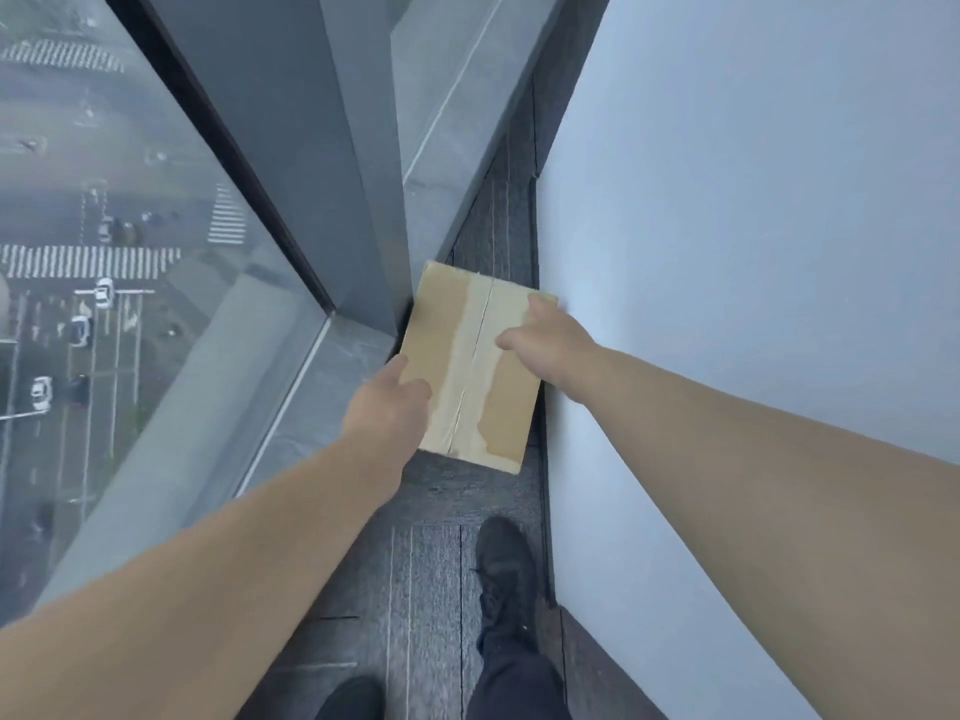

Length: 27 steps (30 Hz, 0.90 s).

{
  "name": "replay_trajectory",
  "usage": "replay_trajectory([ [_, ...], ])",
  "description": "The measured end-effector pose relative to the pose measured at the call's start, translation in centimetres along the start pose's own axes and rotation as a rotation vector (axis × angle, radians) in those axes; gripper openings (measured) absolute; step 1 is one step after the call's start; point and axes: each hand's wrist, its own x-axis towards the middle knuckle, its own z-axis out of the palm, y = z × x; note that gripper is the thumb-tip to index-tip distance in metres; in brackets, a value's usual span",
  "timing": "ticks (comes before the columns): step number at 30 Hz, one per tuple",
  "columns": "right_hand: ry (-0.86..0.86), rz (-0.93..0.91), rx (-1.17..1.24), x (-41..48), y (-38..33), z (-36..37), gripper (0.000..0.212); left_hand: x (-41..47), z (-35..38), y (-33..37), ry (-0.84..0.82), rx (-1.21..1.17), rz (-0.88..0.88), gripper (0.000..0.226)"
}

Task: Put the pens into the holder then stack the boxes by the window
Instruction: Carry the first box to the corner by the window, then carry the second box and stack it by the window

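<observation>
From the head view I read the scene from the glass inward; the window (130, 241) fills the left, looking far down on a street with cars and crossings, and a grey sill (332, 366) runs along its foot beside a dark pillar (311, 148); the task names this spot, which I take to be why the work is crowded into so narrow a strip of carpeted floor (415, 563).

My left hand (387, 402) comes in over the sill edge and lies against the near left side of the cardboard box (470, 361), thumb on the top face, the other fingers hidden below the edge; I judge its grip to be closed on that side. The box is flat, its taped seam running away from me; it sits between the pillar and the white wall (727, 252), and I cannot tell whether it rests on the floor, on another box, or hangs just above.

My right hand (543, 340) spreads over the far right corner, fingers pressing the top and wrapping the edge nearest the wall; it grasps the box too. Hands on opposite corners keep the box level and square, I would say.

No pens or holder show here; I judge the stacking step is under way. My dark shoes (501, 569) stand just behind.
</observation>
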Motion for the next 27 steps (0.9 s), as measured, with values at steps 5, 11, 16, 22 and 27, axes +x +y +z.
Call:
replay_trajectory([
  [5, 0.108, -0.073, 0.179, -17.0, -4.0, -3.9, 0.074, -12.5, -5.5, 3.4, -0.058, 0.091, 0.178, 0.049],
  [11, 0.256, -0.151, 0.228, -39.6, -3.9, -7.9, 0.066, -31.1, -8.4, 5.2, -0.130, 0.187, 0.323, 0.051],
  [16, 0.392, -0.034, 0.261, -52.2, 2.4, -8.9, 0.071, -42.9, -6.5, 3.1, -0.227, 0.275, 0.501, 0.053],
  [22, 0.543, -0.009, 0.403, -67.6, 13.8, -7.6, 0.062, -55.5, 1.1, -3.6, -0.463, 0.404, 0.643, 0.055],
  [27, 0.724, 0.265, 0.551, -83.7, 30.4, -2.9, 0.064, -70.0, 10.9, -15.5, -0.756, 0.589, 0.671, 0.049],
])
